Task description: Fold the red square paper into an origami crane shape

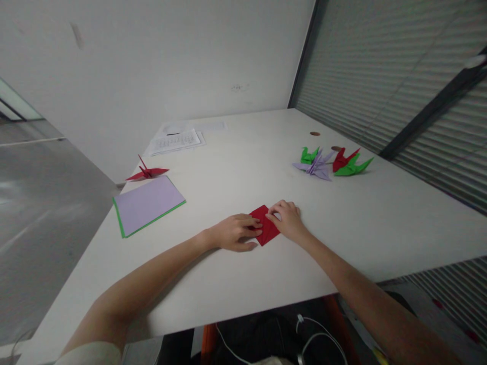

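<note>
Two bare hands met at the centre of the frame over a folded red paper [266,229] that lay flat on the white table [236,167]. Our left hand [234,233] rested palm down on the paper's left part, fingers stretched out and pressing it to the surface. Our right hand [287,219] covered the paper's upper right corner with curled fingers, the fingertips touching the sheet; we could not tell whether they pinched an edge or merely pressed on it. To the left of centre lay a stack of flat sheets [148,204], lilac on top with a green edge showing beneath. Just above that stack stood a red paper crane [146,173]. In the upper middle of the frame lay printed white papers [175,140]. At the right of centre, well apart from the hands, stood a cluster of folded cranes [332,162] in green, lilac and red, close together
</note>
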Tool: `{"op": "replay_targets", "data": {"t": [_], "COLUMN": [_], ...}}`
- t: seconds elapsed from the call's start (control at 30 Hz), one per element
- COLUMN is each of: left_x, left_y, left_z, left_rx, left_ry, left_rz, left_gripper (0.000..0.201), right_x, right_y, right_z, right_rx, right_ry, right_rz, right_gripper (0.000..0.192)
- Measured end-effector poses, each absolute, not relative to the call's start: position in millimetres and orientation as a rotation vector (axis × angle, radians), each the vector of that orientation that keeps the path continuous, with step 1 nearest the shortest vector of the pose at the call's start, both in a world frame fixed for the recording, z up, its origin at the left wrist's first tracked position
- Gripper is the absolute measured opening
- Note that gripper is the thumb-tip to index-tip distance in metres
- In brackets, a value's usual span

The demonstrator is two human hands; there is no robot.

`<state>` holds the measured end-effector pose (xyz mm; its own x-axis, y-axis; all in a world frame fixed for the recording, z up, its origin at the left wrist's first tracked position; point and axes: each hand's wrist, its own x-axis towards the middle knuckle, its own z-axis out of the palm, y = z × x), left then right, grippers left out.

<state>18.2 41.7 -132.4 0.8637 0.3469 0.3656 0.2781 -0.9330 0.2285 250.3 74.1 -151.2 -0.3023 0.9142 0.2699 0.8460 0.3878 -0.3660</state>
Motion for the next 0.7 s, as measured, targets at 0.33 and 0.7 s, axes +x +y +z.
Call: {"op": "replay_targets", "data": {"t": [0.33,0.7], "left_x": [26.0,28.7], "left_y": [32.2,25.6], "left_z": [-125.5,-127.1], "left_rx": [2.881,2.945], "left_ry": [0.439,0.508], "left_rz": [0.611,0.584], "left_gripper": [0.029,0.032], "right_x": [246.1,244.1], "right_y": [67.0,63.9], "right_z": [-150.5,-147.7], "right_rx": [-1.551,-1.557], "right_ry": [-2.245,-2.252], "right_rz": [0.091,0.065], "right_gripper": [0.015,0.018]}}
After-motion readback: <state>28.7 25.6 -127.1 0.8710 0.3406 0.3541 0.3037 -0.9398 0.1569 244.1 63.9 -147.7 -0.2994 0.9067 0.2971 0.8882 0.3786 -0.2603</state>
